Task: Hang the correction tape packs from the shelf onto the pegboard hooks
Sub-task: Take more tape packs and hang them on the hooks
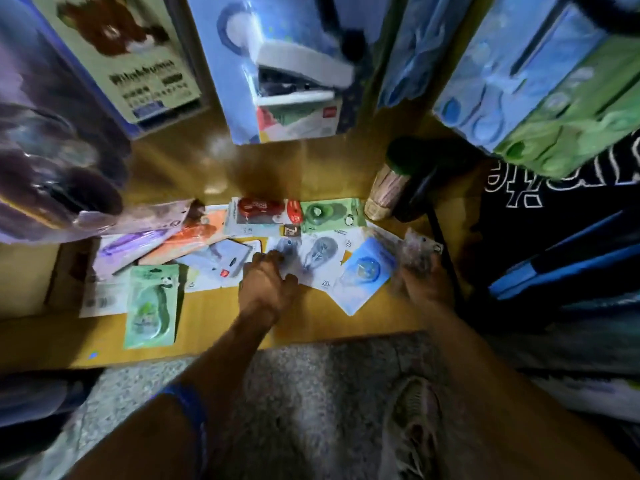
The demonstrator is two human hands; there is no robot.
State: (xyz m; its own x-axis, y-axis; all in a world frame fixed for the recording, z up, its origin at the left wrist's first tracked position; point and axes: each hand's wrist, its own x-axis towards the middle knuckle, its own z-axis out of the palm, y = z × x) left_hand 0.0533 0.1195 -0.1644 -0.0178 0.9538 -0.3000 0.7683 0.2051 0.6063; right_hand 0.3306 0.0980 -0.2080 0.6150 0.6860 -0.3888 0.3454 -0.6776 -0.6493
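Left hand (268, 280) pinches a grey pack (287, 252) on the shelf (311, 313); right hand (424, 280) is blurred, its grip unclear.

Dim and yellowish, with soft glare on the glossy wooden shelf (214, 161); heavily motion-blurred, fisheye-bent and smeared toward the edges

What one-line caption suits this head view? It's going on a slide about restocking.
Both hands, left and right, reach among correction tape packs scattered on a wooden shelf.
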